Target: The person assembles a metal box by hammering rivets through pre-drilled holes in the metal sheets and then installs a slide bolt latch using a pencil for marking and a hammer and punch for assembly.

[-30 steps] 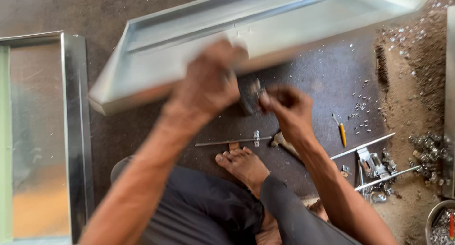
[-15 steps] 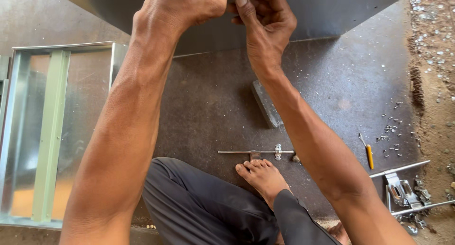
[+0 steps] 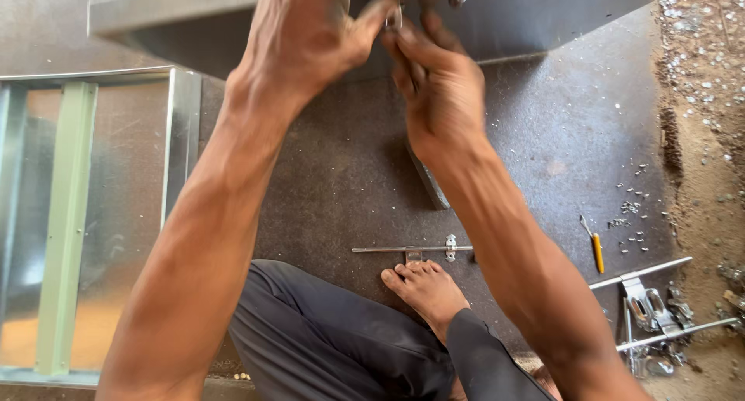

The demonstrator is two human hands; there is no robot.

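Pinching a small metal fitting [image 3: 394, 17] between thumb and fingertips, the left hand [image 3: 306, 36] and the right hand [image 3: 434, 90] are met at the upper edge of the view, where the fitting is held against the grey sheet-metal panel [image 3: 543, 17] raised above the dark floor mat [image 3: 341, 176]. A long metal latch bolt [image 3: 411, 249] is seen lying on the mat just beyond the toes of a bare foot [image 3: 427, 288], and a yellow-handled screwdriver [image 3: 596, 246] lies well to the right among scattered screws [image 3: 632, 215]. Further metal latch parts [image 3: 652, 308] are laid at the lower right, and a sheet-metal frame [image 3: 182, 137] rests at the left.
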